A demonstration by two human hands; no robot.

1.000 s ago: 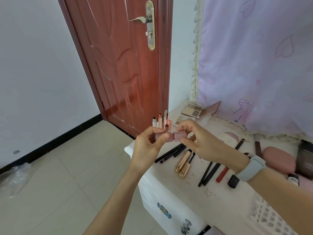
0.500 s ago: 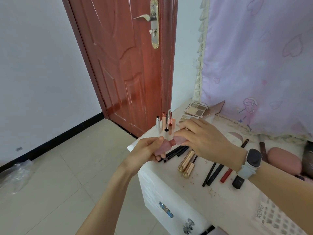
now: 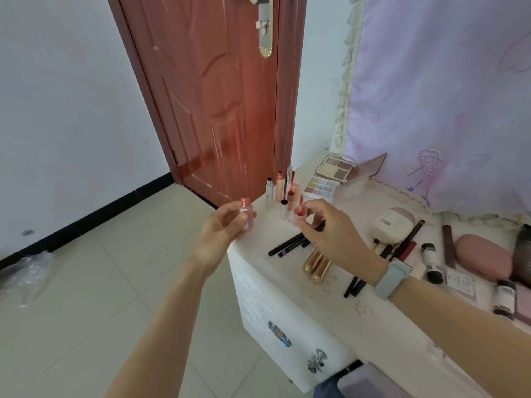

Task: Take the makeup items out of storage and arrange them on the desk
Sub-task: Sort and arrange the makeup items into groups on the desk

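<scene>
Beside the desk [image 3: 287, 285], left hand [image 3: 221, 231] grips upright tube [image 3: 247, 214]; right hand [image 3: 330, 229] pinches its cap [image 3: 299, 214].

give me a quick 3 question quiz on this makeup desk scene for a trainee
1. True or false: the pink bottle in the left hand has its cap on.
2. Multiple choice: what does the right hand hold? A) a gold tube B) the pink cap with its wand C) a black pencil
3. Fill in: the two gold tubes lie ____ on the desk.

Key
1. False: the bottle is open, its neck bare.
2. B
3. Flat, side by side, near the front edge.
</scene>
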